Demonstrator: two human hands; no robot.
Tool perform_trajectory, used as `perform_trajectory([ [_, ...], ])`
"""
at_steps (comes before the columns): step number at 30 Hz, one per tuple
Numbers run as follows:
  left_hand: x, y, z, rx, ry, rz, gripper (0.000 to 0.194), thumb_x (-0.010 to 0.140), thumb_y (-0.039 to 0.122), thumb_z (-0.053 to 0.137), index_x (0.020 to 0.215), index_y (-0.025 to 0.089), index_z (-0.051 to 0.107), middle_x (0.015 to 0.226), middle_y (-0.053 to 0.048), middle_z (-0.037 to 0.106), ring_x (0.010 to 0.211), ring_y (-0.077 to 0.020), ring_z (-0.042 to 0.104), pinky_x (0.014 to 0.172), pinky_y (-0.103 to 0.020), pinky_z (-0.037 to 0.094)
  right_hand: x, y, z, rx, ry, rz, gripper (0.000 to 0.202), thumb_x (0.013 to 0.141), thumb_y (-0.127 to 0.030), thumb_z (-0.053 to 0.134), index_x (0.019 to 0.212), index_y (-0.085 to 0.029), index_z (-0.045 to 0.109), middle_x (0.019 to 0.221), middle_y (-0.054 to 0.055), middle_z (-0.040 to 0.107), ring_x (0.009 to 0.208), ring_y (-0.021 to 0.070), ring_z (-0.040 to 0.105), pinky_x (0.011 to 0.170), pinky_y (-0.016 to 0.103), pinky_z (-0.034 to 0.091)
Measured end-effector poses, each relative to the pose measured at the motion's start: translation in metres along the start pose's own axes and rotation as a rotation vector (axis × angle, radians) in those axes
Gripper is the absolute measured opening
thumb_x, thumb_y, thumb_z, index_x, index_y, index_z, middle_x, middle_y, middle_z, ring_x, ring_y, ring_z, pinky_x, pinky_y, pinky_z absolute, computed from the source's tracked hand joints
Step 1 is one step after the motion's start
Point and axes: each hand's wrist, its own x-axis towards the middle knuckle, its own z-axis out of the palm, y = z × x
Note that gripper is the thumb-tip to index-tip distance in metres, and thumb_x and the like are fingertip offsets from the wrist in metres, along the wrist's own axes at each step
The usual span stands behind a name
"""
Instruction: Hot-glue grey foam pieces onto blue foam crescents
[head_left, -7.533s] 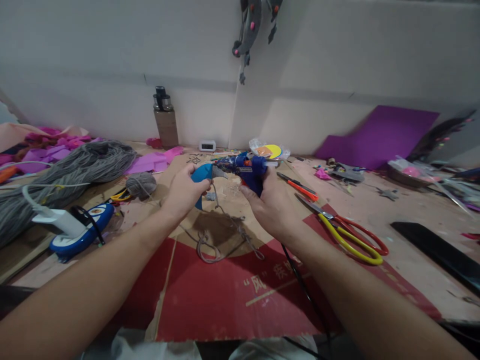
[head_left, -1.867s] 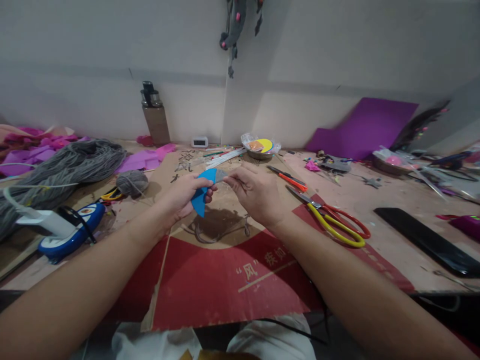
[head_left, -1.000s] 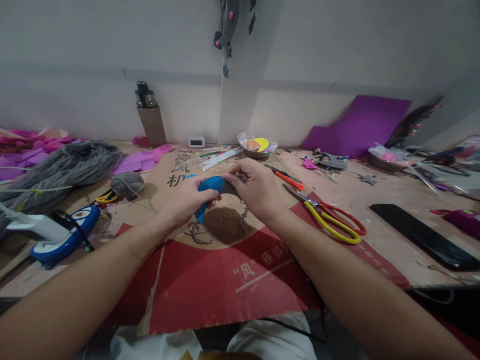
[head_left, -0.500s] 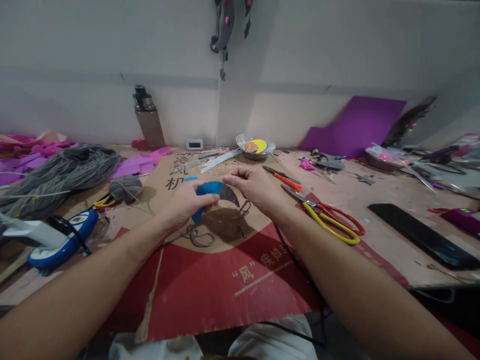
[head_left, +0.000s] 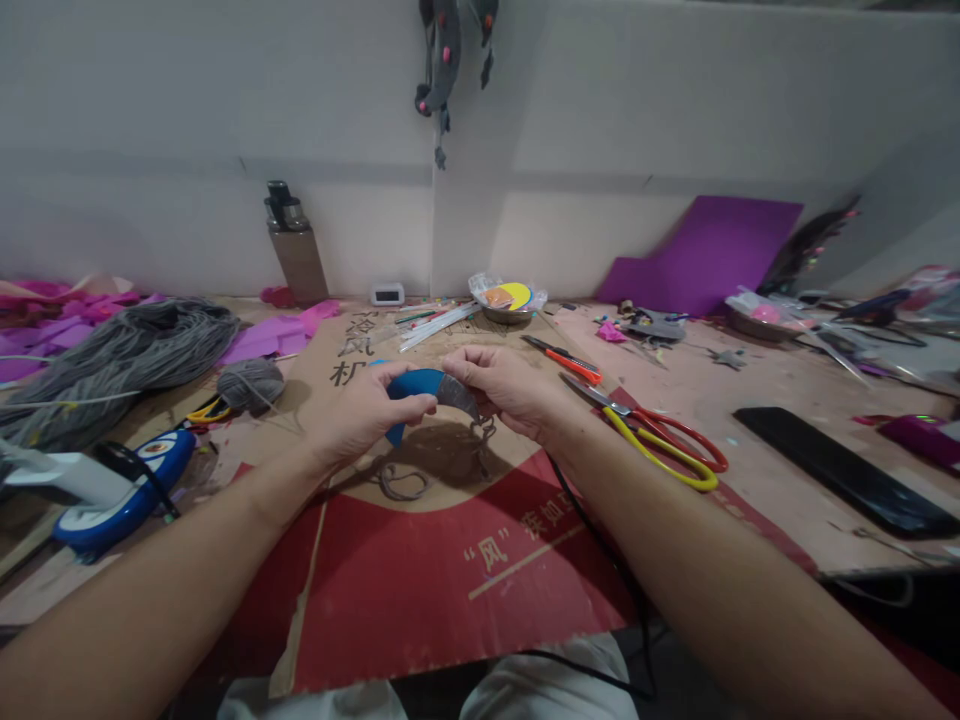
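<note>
A blue crescent (head_left: 420, 382), its right end wrapped in grey yarn, is held above the cardboard sheet (head_left: 420, 600). My left hand (head_left: 367, 405) is closed on its blue left part, thumb in front. Fingers of my right hand (head_left: 499, 385) pinch the grey-wrapped part near the right end. Loose grey yarn (head_left: 482, 445) hangs below my right hand, and another loop of it (head_left: 401, 482) lies on the cardboard under the crescent.
Red-and-yellow scissors (head_left: 667, 435) and an orange cutter (head_left: 566, 360) lie right of my hands. A black case (head_left: 844, 470) is farther right. On the left are a yarn ball (head_left: 251, 383), a grey skein (head_left: 142, 345) and a blue-white glue gun (head_left: 127, 495). Behind stands a bowl (head_left: 510, 312).
My right hand's fingers have shifted down around the crescent's grey end, and the crescent has tilted slightly. The camera view has moved a little.
</note>
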Motion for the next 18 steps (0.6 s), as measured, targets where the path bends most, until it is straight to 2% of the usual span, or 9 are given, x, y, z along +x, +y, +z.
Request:
perform_trajectory([
  [4, 0.0, 0.004, -0.001, 0.02, 0.025, 0.027, 0.025, 0.07, 0.036, 0.072, 0.086, 0.019, 0.065, 0.066, 0.002, 0.059, 0.059, -0.011, 0.053, 0.055, -0.023, 0.039, -0.003, -0.004, 0.001, 0.043, -0.034, 0.023, 0.032, 0.081, -0.041, 0.064, 0.067, -0.019, 0.047, 0.051, -0.008, 0.042, 0.04, 0.0033, 0.024, 0.039, 0.019, 0.013],
  [9, -0.002, 0.01, -0.002, 0.078, 0.03, 0.049, 0.021, 0.071, 0.033, 0.071, 0.087, 0.019, 0.066, 0.066, 0.003, 0.059, 0.06, -0.0105, 0.053, 0.055, -0.022, 0.039, -0.002, -0.003, 0.0, 0.07, -0.059, 0.015, 0.032, 0.08, -0.04, 0.066, 0.067, -0.019, 0.046, 0.048, -0.01, 0.031, 0.041, 0.0035, 0.018, 0.039, 0.018, 0.011],
  [12, -0.002, 0.008, -0.003, 0.171, 0.048, 0.08, 0.02, 0.073, 0.034, 0.07, 0.086, 0.019, 0.067, 0.067, 0.003, 0.059, 0.06, -0.0108, 0.052, 0.054, -0.022, 0.038, 0.001, 0.0, -0.002, 0.057, -0.069, -0.003, 0.032, 0.079, -0.042, 0.066, 0.069, -0.02, 0.046, 0.049, -0.01, 0.032, 0.041, 0.0038, 0.02, 0.04, 0.019, 0.013],
  [14, 0.0, 0.005, -0.006, 0.265, 0.075, 0.148, 0.016, 0.073, 0.033, 0.069, 0.083, 0.02, 0.067, 0.069, 0.002, 0.061, 0.062, -0.0114, 0.053, 0.057, -0.023, 0.039, 0.001, 0.001, -0.003, 0.024, -0.082, -0.016, 0.032, 0.079, -0.043, 0.065, 0.069, -0.019, 0.047, 0.05, -0.009, 0.034, 0.041, 0.0038, 0.022, 0.04, 0.019, 0.014],
  [18, 0.003, 0.004, -0.011, 0.353, 0.073, 0.374, 0.009, 0.074, 0.023, 0.067, 0.083, 0.021, 0.07, 0.077, 0.0, 0.068, 0.071, -0.0137, 0.059, 0.066, -0.025, 0.044, -0.001, 0.0, -0.003, -0.079, -0.08, -0.092, 0.032, 0.077, -0.044, 0.067, 0.071, -0.019, 0.049, 0.058, -0.008, 0.04, 0.045, 0.004, 0.03, 0.042, 0.019, 0.02],
])
